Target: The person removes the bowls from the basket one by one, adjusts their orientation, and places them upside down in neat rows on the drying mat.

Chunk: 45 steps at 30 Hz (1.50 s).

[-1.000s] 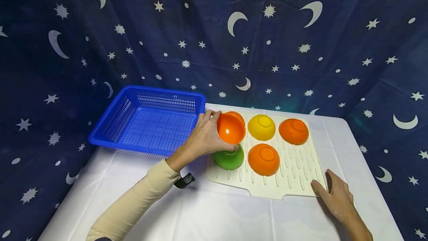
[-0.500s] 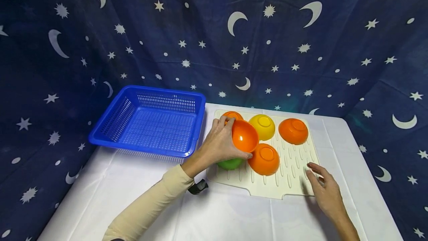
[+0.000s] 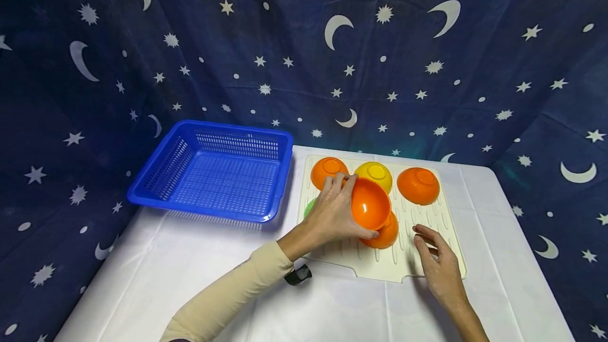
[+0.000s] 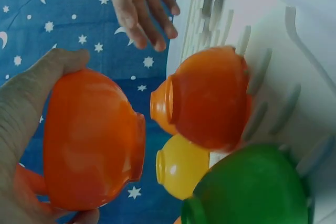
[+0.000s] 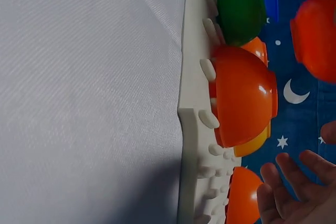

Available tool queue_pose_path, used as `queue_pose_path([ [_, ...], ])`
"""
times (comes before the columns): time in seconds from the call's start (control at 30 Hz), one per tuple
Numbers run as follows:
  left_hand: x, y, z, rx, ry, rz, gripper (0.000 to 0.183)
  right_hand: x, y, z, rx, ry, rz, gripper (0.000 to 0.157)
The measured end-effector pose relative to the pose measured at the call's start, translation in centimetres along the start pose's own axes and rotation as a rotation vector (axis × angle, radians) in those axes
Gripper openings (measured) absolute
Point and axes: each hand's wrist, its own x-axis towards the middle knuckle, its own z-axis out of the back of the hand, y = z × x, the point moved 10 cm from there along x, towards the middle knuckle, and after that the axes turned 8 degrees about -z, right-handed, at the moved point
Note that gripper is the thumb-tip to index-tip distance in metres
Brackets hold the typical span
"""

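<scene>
My left hand (image 3: 332, 215) grips an orange bowl (image 3: 369, 206) by the rim, thumb and fingers on opposite sides. The bowl is tipped, its inside toward the head camera, raised over the cream drying mat (image 3: 332, 252). Below and partly behind it, an upside-down orange bowl (image 3: 387, 236) sits on the mat. The green bowl (image 4: 257, 187) is mostly hidden behind my left hand in the head view. My right hand (image 3: 442, 271) hovers above the mat's right front part, fingers loosely bent, holding nothing.
Along the mat's back row lie upside-down bowls: orange (image 3: 328, 169), yellow (image 3: 377, 171) and orange (image 3: 419, 186). A blue plastic basket (image 3: 209, 206) stands left of the mat. A star-and-moon cloth (image 3: 304, 94) hangs behind the white-covered table (image 3: 266, 300).
My left hand has carried the orange bowl rightward and toward me, from above the green bowl to over the front orange one. My right hand has left the mat's edge, moving left and inward.
</scene>
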Motion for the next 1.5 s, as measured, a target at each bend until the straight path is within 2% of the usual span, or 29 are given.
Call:
queue_pose_path([
  [0.2,-0.1,-2.2,-0.8,0.093,-0.062,-0.113,0.118,0.0,0.9,-0.5,-0.002,0.034,0.021,0.04],
  [0.37,-0.3,-4.1,-1.4,0.193,-0.123,-0.241,0.113,0.2,1.8,-1.0,0.073,0.108,0.051,0.041],
  [0.57,-0.6,-5.7,-2.0,0.214,-0.147,-0.375,0.106,0.2,2.4,-1.7,0.172,0.196,0.052,0.042],
  [0.63,-0.7,-6.1,-2.2,0.23,-0.148,-0.413,0.105,0.2,2.3,-2.2,0.215,0.262,0.027,0.047],
  [0.83,-1.1,-7.4,-3.2,0.286,-0.117,-0.493,0.104,0.0,2.0,-3.9,0.389,0.472,-0.115,0.072],
  [0.97,-1.4,-8.2,-3.9,0.345,-0.098,-0.547,0.099,0.0,1.9,-4.5,0.521,0.571,-0.174,0.079],
  [1.07,-1.7,-9.1,-4.3,0.387,-0.116,-0.611,0.087,-0.2,1.7,-4.6,0.582,0.636,-0.209,0.081],
  [1.17,-2.1,-9.9,-4.6,0.44,-0.141,-0.674,0.069,-0.1,1.3,-4.5,0.598,0.652,-0.234,0.081],
  [1.27,-2.4,-10.2,-5.0,0.468,-0.145,-0.699,0.06,0.0,0.9,-4.3,0.59,0.635,-0.258,0.078],
  [1.4,-2.5,-10.3,-5.5,0.502,-0.117,-0.7,0.059,0.0,0.7,-4.1,0.633,0.611,-0.263,0.06],
  [1.5,-2.5,-10.3,-5.8,0.504,-0.077,-0.697,0.067,0.0,0.9,-4.0,0.701,0.606,-0.24,0.048],
])
